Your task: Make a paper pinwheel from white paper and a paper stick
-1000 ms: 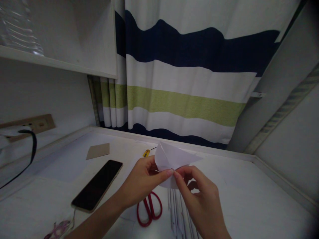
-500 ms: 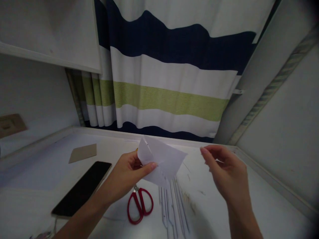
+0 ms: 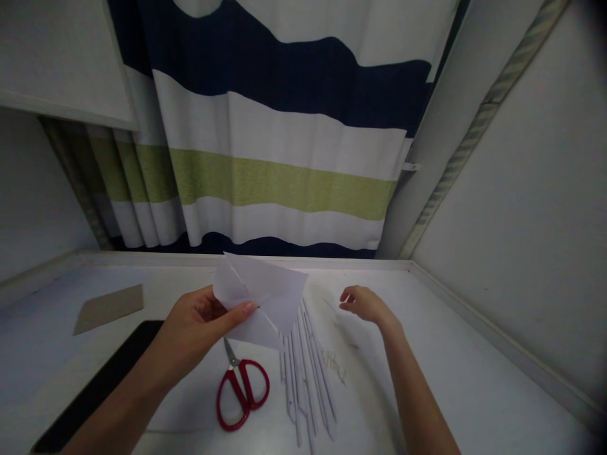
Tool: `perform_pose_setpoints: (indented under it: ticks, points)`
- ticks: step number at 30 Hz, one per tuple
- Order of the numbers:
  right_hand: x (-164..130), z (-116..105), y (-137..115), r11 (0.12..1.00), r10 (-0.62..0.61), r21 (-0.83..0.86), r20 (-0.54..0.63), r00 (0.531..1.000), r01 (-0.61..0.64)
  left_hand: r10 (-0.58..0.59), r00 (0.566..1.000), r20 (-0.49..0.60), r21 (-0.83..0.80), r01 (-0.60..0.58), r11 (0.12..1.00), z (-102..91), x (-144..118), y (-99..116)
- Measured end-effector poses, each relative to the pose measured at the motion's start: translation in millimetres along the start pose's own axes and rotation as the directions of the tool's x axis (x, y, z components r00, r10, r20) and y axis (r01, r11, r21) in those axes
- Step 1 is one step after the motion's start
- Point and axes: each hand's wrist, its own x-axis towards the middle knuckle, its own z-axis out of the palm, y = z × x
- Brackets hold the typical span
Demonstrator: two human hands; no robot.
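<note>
Pinching folded paper (image 3: 265, 297), left hand (image 3: 199, 322); right hand (image 3: 365, 305) seemingly empty.

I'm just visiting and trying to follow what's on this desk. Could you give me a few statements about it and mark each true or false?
1. The left hand holds a folded white paper. True.
2. The right hand grips the red scissors. False: the scissors lie on the desk, and the right hand is empty, reaching out above it.
3. Thin rolled paper sticks lie beside the scissors. True.
4. The phone stands upright against the curtain. False: it lies flat on the desk at the left.
</note>
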Motion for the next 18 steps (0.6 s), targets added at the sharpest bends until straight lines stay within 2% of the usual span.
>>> perform_pose_setpoints:
  ticks: [4, 8, 11, 15, 18]
  points:
    - [12, 32, 0, 1.0, 0.003, -0.023, 0.071, 0.997, -0.002, -0.056, 0.998, 0.001, -0.004, 0.056, 0.998, 3.3, 2, -8]
    - [12, 56, 8, 1.0, -0.013, -0.006, 0.085, 0.996, 0.014, -0.111, 0.993, 0.045, -0.034, 0.113, 0.993, 4.5, 2, -35]
    - [8, 67, 15, 0.999, -0.034, 0.026, 0.051, 0.998, 0.032, -0.169, 0.976, 0.14, -0.061, 0.179, 0.982, 2.9, -2, -65]
    - [-2, 74, 18, 0.99, -0.092, 0.103, -0.033, 0.995, 0.095, -0.22, 0.971, 0.099, -0.06, 0.226, 0.972, 3.9, -10, -106]
    - [-13, 74, 9, 0.972, -0.114, 0.186, -0.171, 0.979, 0.146, -0.251, 0.965, 0.071, -0.082, 0.257, 0.963, 6.4, -11, -130]
